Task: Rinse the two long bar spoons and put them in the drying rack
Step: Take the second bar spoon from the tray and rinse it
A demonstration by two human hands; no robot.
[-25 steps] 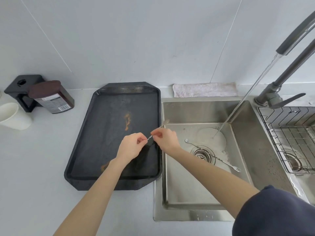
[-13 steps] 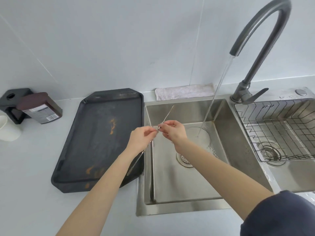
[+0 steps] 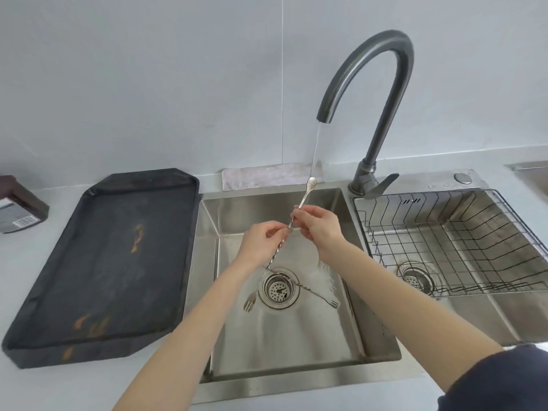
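Note:
Both hands pinch one long bar spoon (image 3: 305, 194) by its twisted shaft above the left sink basin (image 3: 299, 348). My left hand (image 3: 262, 243) grips the middle, my right hand (image 3: 318, 225) just above it. The spoon's bowl points up into the water stream from the faucet (image 3: 376, 93), and its fork end hangs down near the drain. A second bar spoon (image 3: 318, 295) lies flat on the basin floor across the drain, fork end to the right. The wire drying rack (image 3: 453, 241) sits in the right basin.
A black tray (image 3: 106, 262) with brown smears lies on the counter left of the sink. A folded cloth (image 3: 267, 176) rests behind the basin by the wall. A dark box (image 3: 17, 206) stands at the far left edge.
The hands have carried the spoon from over the tray's edge rightward above the basin and raised its bowl into the running water. The view has shifted right.

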